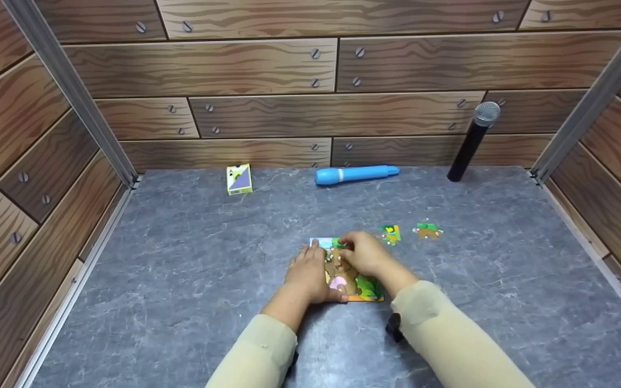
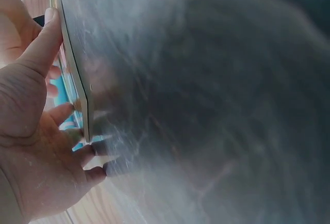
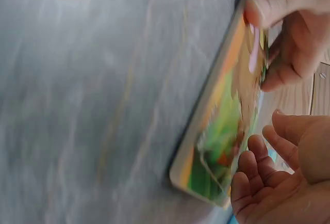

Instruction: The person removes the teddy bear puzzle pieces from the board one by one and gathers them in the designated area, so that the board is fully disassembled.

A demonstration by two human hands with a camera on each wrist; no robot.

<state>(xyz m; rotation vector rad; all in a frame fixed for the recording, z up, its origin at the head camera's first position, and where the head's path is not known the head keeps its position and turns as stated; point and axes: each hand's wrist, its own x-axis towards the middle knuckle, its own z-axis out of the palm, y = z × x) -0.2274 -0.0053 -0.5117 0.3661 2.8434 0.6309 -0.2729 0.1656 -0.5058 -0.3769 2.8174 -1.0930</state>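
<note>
A small picture jigsaw puzzle [image 1: 351, 293] with an orange border lies flat on the table. My left hand [image 1: 309, 274] holds its near left corner, the thumb along the near edge and the fingers around the left side. Over the upper right of the puzzle is my right hand [image 1: 367, 256], its thumb and forefinger bent close to the picture. Whether they pinch a piece is hidden. In the right wrist view the other fingers [image 3: 250, 164] curl loosely beside the board. To the right lie two loose jigsaw pieces, one green and orange [image 1: 391, 234], one green and brown [image 1: 428, 231].
Along the back stand a small yellow and purple box [image 1: 239, 179] and an upright black microphone [image 1: 472, 144]. A blue microphone-shaped object [image 1: 356, 174] lies between them. Wood-patterned walls [image 1: 267, 70] enclose the grey marbled table [image 1: 192, 258] at the back and sides.
</note>
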